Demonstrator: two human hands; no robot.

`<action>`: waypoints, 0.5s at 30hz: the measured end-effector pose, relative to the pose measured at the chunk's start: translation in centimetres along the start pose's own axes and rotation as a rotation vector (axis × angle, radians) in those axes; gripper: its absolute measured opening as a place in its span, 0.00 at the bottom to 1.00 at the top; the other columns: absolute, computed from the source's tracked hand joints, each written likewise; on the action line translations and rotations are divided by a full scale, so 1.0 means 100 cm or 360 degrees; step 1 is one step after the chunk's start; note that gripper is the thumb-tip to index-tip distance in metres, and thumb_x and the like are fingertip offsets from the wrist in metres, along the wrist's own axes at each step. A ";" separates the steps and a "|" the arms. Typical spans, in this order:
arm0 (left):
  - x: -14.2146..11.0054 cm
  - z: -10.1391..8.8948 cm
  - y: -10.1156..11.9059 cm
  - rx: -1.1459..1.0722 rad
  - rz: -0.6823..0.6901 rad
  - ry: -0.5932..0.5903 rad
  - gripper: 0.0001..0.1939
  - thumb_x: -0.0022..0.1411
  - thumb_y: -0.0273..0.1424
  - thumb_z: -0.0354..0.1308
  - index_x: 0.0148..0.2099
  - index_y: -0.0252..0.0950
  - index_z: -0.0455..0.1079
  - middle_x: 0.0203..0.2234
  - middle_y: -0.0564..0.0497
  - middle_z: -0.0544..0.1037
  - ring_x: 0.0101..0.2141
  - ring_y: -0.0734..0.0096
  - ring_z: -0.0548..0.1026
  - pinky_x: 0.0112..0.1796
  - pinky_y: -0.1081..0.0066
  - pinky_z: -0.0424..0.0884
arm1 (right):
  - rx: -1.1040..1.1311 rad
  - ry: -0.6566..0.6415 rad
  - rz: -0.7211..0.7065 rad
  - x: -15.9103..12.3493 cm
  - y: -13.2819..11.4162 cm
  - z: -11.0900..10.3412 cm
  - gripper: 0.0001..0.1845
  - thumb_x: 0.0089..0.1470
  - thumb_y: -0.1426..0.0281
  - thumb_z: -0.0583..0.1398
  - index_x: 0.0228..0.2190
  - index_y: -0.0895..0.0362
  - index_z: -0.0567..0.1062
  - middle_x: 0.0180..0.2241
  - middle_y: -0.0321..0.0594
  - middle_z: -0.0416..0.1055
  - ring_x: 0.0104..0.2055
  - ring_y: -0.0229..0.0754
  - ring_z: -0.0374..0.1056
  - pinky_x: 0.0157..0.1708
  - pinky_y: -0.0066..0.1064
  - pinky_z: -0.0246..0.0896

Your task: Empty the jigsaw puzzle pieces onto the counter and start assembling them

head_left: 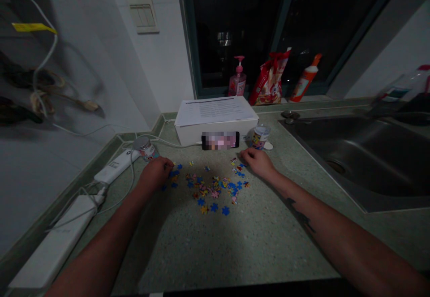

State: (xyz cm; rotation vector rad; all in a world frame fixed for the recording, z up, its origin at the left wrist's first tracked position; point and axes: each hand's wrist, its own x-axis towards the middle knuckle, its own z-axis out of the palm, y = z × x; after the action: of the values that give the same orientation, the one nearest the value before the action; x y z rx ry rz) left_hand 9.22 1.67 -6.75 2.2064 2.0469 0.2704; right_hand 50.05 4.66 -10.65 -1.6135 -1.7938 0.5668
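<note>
Left hand (156, 171), possibly touching nearby puzzle pieces (174, 173), partly hides a jar (147, 149).

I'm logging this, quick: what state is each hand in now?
Left hand: partly curled near the jigsaw pieces; holding can't be told.
Right hand: also curled near them; holding can't be told.

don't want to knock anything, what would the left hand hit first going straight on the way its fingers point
Probably the blue piece just past the left hand, though height is hard to judge, so it might pass above.
</note>
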 end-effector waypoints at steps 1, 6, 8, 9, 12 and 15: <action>-0.001 0.001 0.002 0.0007 0.0033 0.0046 0.13 0.69 0.28 0.57 0.47 0.35 0.83 0.47 0.39 0.85 0.50 0.50 0.82 0.54 0.59 0.74 | -0.0004 0.0000 0.0000 0.000 0.000 0.000 0.19 0.64 0.58 0.57 0.26 0.54 0.77 0.26 0.42 0.79 0.30 0.46 0.72 0.31 0.34 0.57; -0.004 0.011 0.019 -0.0132 0.0427 0.0190 0.14 0.69 0.27 0.55 0.49 0.35 0.81 0.46 0.39 0.84 0.51 0.50 0.80 0.55 0.55 0.74 | -0.0019 -0.0005 -0.0003 -0.001 -0.002 -0.001 0.19 0.64 0.58 0.57 0.26 0.54 0.76 0.26 0.41 0.78 0.30 0.46 0.72 0.31 0.34 0.55; -0.004 0.017 0.030 -0.0194 0.0581 0.0171 0.14 0.69 0.27 0.55 0.50 0.35 0.81 0.46 0.40 0.84 0.50 0.51 0.80 0.55 0.53 0.74 | -0.0019 -0.0008 -0.0004 -0.001 -0.002 -0.001 0.19 0.64 0.58 0.57 0.26 0.54 0.77 0.26 0.42 0.78 0.30 0.46 0.72 0.30 0.34 0.55; -0.004 0.021 0.036 -0.0216 0.0638 0.0163 0.14 0.69 0.26 0.55 0.51 0.36 0.80 0.47 0.40 0.85 0.50 0.51 0.80 0.55 0.52 0.74 | -0.0021 -0.0007 -0.0003 -0.001 -0.002 -0.001 0.18 0.64 0.59 0.57 0.26 0.54 0.77 0.27 0.42 0.78 0.30 0.46 0.72 0.30 0.34 0.55; -0.006 0.029 0.054 -0.0267 0.0793 0.0124 0.16 0.72 0.27 0.54 0.56 0.38 0.79 0.53 0.42 0.84 0.54 0.53 0.79 0.59 0.51 0.72 | -0.0030 -0.0006 0.0000 0.000 -0.002 -0.001 0.19 0.64 0.58 0.57 0.26 0.54 0.77 0.26 0.43 0.78 0.30 0.46 0.71 0.30 0.34 0.55; -0.012 0.034 0.069 -0.0280 0.0937 0.0021 0.20 0.74 0.28 0.52 0.63 0.39 0.75 0.60 0.42 0.80 0.60 0.54 0.76 0.65 0.50 0.67 | -0.0035 -0.0009 0.0006 0.000 -0.002 -0.001 0.20 0.65 0.58 0.57 0.26 0.54 0.77 0.26 0.42 0.78 0.29 0.46 0.71 0.30 0.34 0.55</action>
State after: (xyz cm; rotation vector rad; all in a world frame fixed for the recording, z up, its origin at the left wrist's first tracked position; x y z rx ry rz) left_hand 16.63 0.03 -8.70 2.6315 1.2664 0.4931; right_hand 49.96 4.58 -10.43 -1.6318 -1.8075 0.5553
